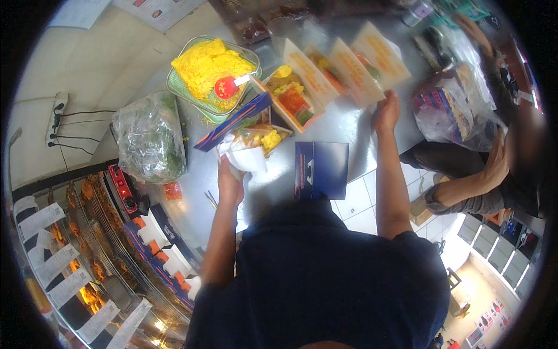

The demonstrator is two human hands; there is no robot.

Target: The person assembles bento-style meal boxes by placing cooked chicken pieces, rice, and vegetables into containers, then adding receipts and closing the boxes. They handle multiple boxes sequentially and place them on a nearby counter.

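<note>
My left hand (229,181) is closed on the near side of a food box (272,139) with white paper over its edge; some fingertips are hidden. Yellow pieces and other food show inside. Beyond it a row of open food boxes with raised printed lids runs to the right; the nearest box (293,102) holds yellow food, an orange piece and something green. At the row's right end my right hand (387,111) has its fingers curled against the end food box (367,78). The row is blurred. Between my arms lies a dark blue carton (330,166).
A green basket (173,81) heaped with yellow shreds and a red-headed scoop (225,87) stands behind. To its left are a clear bag of greens (150,136) and a small red packet (172,191). At right, another person's arm (474,186) is near a plastic-wrapped bundle (444,107).
</note>
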